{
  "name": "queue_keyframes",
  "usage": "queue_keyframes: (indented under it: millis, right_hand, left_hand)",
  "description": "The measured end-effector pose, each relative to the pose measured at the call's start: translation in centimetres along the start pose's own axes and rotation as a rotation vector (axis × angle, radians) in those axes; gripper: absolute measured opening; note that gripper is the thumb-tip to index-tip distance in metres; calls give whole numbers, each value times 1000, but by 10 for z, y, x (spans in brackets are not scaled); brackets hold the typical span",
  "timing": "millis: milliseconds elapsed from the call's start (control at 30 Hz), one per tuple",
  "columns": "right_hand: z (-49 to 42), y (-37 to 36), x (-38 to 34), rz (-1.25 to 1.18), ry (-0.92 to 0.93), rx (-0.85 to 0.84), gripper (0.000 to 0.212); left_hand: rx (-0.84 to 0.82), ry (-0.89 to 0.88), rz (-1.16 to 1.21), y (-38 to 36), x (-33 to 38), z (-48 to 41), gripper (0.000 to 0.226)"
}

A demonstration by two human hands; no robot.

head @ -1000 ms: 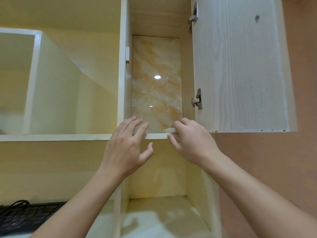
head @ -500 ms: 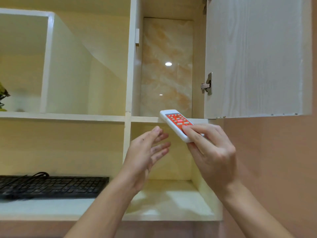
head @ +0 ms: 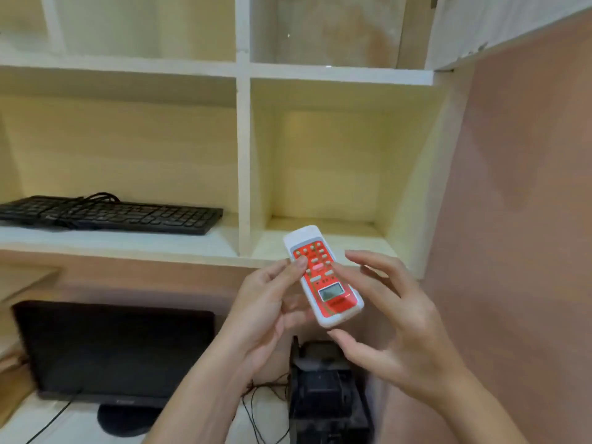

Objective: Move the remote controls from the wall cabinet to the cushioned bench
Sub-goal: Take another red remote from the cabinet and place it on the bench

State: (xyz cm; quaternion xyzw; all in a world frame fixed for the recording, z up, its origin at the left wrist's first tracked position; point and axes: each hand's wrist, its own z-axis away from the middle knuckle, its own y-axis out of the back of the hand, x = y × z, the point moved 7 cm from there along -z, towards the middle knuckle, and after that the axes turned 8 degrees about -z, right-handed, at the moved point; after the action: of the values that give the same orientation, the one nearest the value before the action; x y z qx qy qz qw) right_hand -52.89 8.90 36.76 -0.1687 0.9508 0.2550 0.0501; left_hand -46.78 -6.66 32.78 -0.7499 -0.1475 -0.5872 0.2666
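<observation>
Remote control (head: 323, 277): white with a red face, held in front of my chest, below the wall cabinet (head: 243, 155).
My left hand (head: 272, 312): thumb and fingers clamped on its left edge.
My right hand (head: 394, 322): fingers spread apart, cupped around its right side; whether they touch it I cannot tell.
Keyboard (head: 112, 214): on the left shelf.

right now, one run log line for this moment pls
stage: remote out of cabinet | left hand: gripping remote control | right hand: open beside it | bench: not in view
</observation>
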Motion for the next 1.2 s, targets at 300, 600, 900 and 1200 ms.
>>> queue_keyframes:
  millis: [300,600,900,1200]
  right_hand:
    - [107,-88,44,-655,-852,117,21]
    - [209,-162,58,-811,-1259,75,18]
    - [222,-228,57,-814,-1397,31,25]
    - [193,-322,52,-766,-1368,-199,24]
  left_hand:
    - [131,146,-137,34,-103,46,26]
    - [233,440,-129,66,-208,79,25]
    - [261,524,-199,123,-233,72,27]
    - [364,528,-192,221,-235,72,29]
